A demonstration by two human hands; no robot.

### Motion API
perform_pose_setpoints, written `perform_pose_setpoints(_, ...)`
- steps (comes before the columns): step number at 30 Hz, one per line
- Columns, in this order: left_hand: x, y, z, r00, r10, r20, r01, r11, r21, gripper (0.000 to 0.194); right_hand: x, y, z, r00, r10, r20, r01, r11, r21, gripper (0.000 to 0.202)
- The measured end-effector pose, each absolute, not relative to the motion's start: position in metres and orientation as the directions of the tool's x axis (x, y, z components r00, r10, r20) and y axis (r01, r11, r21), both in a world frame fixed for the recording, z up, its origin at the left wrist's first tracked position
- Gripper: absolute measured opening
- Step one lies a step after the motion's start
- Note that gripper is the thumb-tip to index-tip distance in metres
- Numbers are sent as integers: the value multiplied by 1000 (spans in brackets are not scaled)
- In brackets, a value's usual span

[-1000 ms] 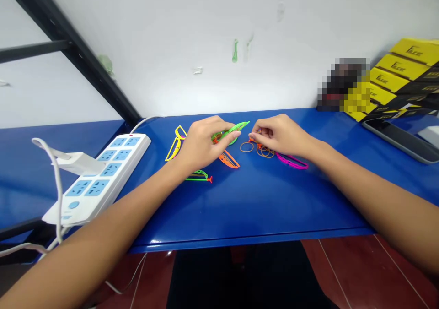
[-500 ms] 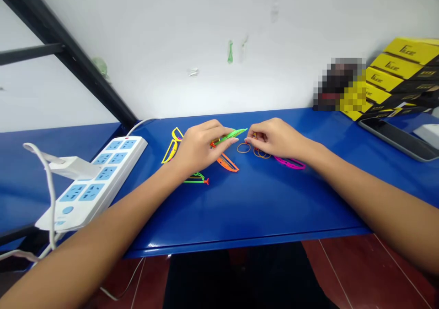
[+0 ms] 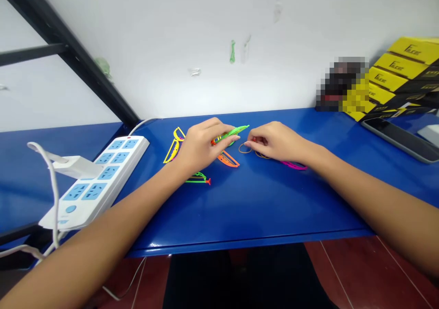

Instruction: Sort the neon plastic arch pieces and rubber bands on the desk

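Note:
My left hand [image 3: 204, 142] is closed on a bright green plastic toy bow [image 3: 239, 129], its tip pointing right between thumb and fingers. My right hand [image 3: 274, 140] is in a pinch low over the blue table, at a thin tan rubber band [image 3: 244, 149] that loops out left of the thumb. More rubber bands [image 3: 262, 155] lie partly hidden beneath this hand. Under my left hand rests an orange toy bow [image 3: 228, 159]. Yellow toy bows [image 3: 173, 149] and another green one [image 3: 198, 177] with a red-tipped piece lie nearby. A magenta bow [image 3: 294, 165] shows below my right wrist.
A white power strip [image 3: 106, 176] with a plugged-in charger [image 3: 77, 166] and cable takes up the table's left side. On the right are a dark phone [image 3: 401, 137] and stacked yellow-black boxes [image 3: 401, 66]. The white wall stands behind the table [image 3: 254, 208].
The view has shifted slightly. My right fingers have closed in over the rubber bands, and the leftmost loop now meets the thumb. My left hand keeps hold of the green toy bow.

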State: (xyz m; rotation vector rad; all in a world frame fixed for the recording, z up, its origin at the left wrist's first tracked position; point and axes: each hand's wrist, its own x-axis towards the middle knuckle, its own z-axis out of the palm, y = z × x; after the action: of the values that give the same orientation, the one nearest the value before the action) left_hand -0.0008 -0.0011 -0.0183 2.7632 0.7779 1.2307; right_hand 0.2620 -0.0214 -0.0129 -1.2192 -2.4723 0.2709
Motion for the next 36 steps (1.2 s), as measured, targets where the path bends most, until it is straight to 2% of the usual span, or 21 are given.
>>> perform_pose_setpoints(11,-1,1,-22,582,398,709,394,-901,183,24,260,-24,-14,-564,779,272,710,626,-321,22)
perform_pose_setpoints(17,1,-5,-15,550,464,694,412,-874,258,18,260,-24,-13,-566,780,267,710,625,-324,25)
perform_pose_setpoints(24,1,-3,-13,490,560,668,425,-823,378,23,260,-24,-12,-570,776,272,706,631,-321,22)
perform_pose_setpoints(32,2,0,-17,452,629,633,350,-777,522,29,255,-29,-12,-570,761,310,683,648,-337,18)
perform_pose_setpoints(36,3,0,-19,442,643,625,340,-765,546,31,252,-30,-15,-591,746,308,663,666,-342,23)
